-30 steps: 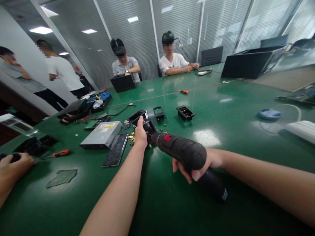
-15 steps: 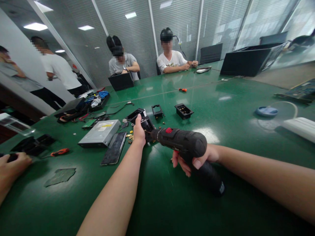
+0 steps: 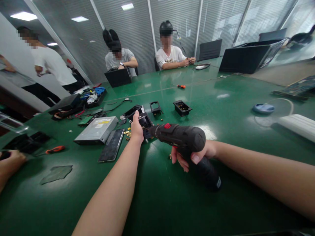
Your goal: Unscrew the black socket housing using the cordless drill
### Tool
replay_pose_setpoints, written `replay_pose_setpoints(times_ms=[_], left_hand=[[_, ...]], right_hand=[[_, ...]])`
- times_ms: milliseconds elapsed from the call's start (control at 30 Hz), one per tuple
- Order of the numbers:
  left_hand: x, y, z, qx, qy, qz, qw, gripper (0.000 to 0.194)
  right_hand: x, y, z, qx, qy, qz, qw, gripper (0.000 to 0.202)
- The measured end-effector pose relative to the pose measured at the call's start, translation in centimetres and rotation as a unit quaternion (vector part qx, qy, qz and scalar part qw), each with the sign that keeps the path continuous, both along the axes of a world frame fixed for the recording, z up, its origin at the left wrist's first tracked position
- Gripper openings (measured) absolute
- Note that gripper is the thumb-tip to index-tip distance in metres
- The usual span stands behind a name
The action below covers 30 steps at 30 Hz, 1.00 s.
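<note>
My left hand (image 3: 137, 128) is closed round a black plastic housing (image 3: 145, 120), its thumb up along the side. In my right hand (image 3: 190, 158) is a black cordless drill (image 3: 180, 136) with a red switch; its nose points left, against or very near the housing. The exact contact is hidden. Small brass pieces (image 3: 127, 133) lie beside my left hand. Just beyond are a black open frame (image 3: 156, 108) and a black socket part (image 3: 181, 107) with brass contacts inside.
Left of my left arm are a silver disc drive (image 3: 97, 130), a dark phone (image 3: 111, 146), an orange screwdriver (image 3: 55, 149) and another person's hand (image 3: 12, 162). Two people sit across the green table (image 3: 157, 203). A blue round object (image 3: 263, 108) lies right.
The view has shifted slightly, so the table's things appear a little further left and higher. Both hands keep their holds on the housing and the drill.
</note>
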<state>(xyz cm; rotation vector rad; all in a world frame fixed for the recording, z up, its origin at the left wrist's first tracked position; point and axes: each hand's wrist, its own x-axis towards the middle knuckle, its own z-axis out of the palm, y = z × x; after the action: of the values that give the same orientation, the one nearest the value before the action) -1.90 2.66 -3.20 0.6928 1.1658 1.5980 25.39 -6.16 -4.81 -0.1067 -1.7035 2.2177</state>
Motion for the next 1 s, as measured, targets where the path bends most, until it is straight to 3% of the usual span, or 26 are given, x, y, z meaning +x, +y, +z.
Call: replay_pose_setpoints(times_ms=[1000], left_hand=[[-0.02,0.02,0.03,-0.003,-0.006,0.005,1.0,0.06]], right_hand=[[0.02,0.01,0.6,0.006,-0.014,-0.007,1.0,0.068]])
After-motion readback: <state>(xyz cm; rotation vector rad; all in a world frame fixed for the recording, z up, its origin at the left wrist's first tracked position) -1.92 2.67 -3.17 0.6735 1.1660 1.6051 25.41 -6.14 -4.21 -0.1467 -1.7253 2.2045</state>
